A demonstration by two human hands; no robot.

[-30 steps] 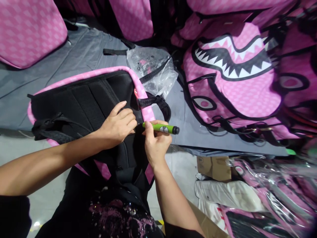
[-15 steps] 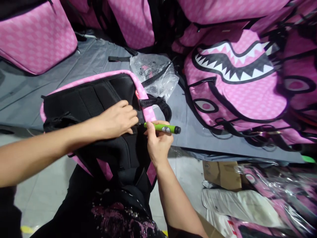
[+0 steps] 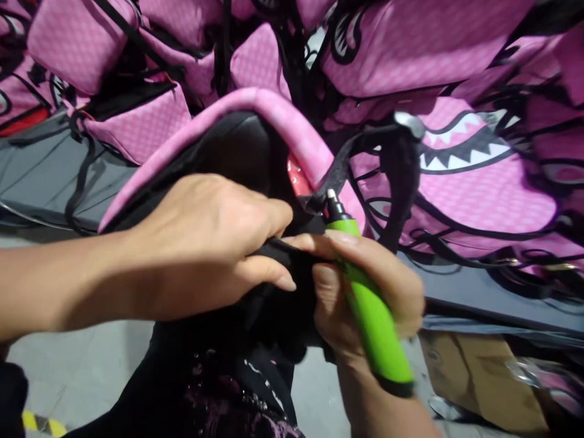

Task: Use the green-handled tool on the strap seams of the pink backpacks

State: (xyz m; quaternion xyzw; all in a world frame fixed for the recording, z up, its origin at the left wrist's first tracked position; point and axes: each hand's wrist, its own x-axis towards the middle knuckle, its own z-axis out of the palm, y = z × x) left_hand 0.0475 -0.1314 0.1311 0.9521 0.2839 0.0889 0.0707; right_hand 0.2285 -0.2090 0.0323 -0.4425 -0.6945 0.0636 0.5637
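A pink-and-black backpack (image 3: 314, 146) leans across my lap, its black back panel towards me. My left hand (image 3: 214, 243) pinches an edge of black fabric (image 3: 278, 244) on it between thumb and fingers. My right hand (image 3: 387, 274) is wrapped round a green marker pen (image 3: 371, 322) with a black collar and a pale tip pointing up and away. Its index finger reaches to the same black fabric, near my left fingertips. A looped black strap (image 3: 401, 176) stands up beyond the pen, beside a small red patch (image 3: 298, 176) at the pink rim.
Several pink backpacks are heaped along the back; one with a toothed mouth print (image 3: 483, 182) lies at the right. They rest on a grey-covered table (image 3: 456, 295). Below it stands a cardboard box (image 3: 483, 377) beside plastic-wrapped goods. Yellow-black tape (image 3: 43, 424) marks the floor.
Backpack and hands now appear larger and closer. The pen has swung from lying sideways to tip upward. My left hand has gone from resting on the panel to pinching the black fabric.
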